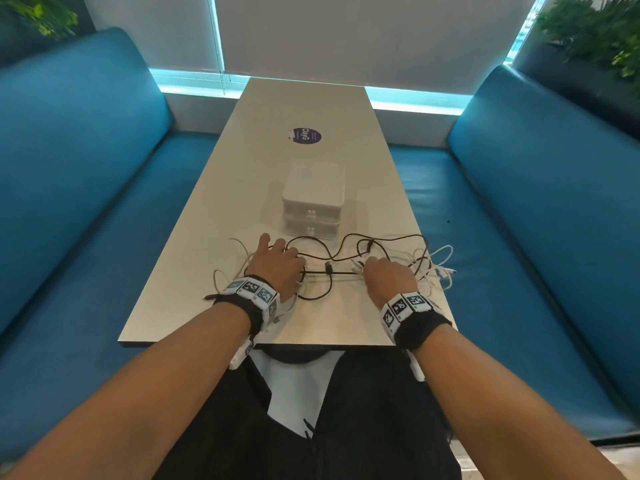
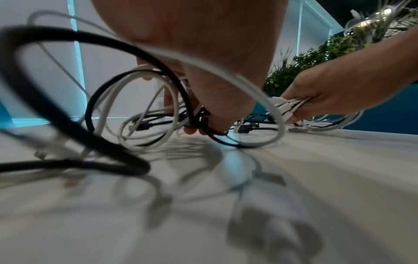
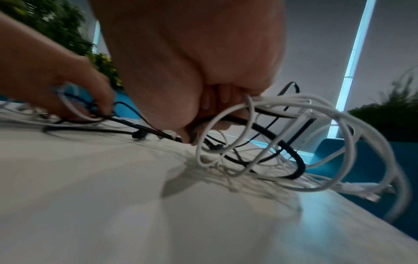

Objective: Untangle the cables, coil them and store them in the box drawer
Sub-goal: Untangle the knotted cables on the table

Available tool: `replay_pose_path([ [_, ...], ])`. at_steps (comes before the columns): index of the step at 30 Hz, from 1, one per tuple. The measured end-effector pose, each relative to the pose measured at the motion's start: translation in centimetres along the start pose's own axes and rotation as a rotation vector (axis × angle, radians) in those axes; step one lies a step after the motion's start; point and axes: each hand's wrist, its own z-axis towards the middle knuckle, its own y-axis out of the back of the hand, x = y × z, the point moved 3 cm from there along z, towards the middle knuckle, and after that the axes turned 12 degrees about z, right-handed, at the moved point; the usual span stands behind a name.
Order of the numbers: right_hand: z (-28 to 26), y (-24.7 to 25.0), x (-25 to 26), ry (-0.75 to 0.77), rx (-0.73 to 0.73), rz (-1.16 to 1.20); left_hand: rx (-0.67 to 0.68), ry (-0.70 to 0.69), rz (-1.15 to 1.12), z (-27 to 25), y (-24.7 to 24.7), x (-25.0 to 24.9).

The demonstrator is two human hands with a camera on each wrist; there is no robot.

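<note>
Head view looks down over the tabletop (image 1: 311,109) toward 12 o'clock; both wrist views skim it closely, sharing the cables (image 2: 158,107).

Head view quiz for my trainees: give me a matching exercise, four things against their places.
Things:
1. drawer box
2. round sticker
3. left hand
4. right hand

Places:
A. gripping cables nearer the table's right edge
B. beyond the box
C. gripping cables on the other side
D. just behind the tangle

Pairs: 1-D, 2-B, 3-C, 4-A
</note>
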Motion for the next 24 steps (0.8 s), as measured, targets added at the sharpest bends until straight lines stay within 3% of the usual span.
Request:
replay_pose_path([
  [5, 0.1, 0.9, -3.3, -0.178, -0.004, 0.029, -0.035, 0.019, -0.031, -0.1, -0.4, 0.6],
  [8, 0.1, 0.7, -3.5, -0.155, -0.060, 0.059, -0.001, -0.004, -0.037, 0.1, -0.5, 0.4],
  [14, 0.1, 0.4, -1.3, -0.126, -0.195, 0.477, 0.046, -0.057, -0.021, 0.4, 0.6, -0.8],
  [20, 0.7, 0.5, 1.2, 0.092, -0.076, 0.710, 0.040, -0.075, 0.001, 0.3, 1.2, -1.3],
  [24, 0.7, -0.3, 3.6, 0.241, -0.001, 0.645, 0.010, -0.096, -0.007, 0.4, 1.8, -1.7],
])
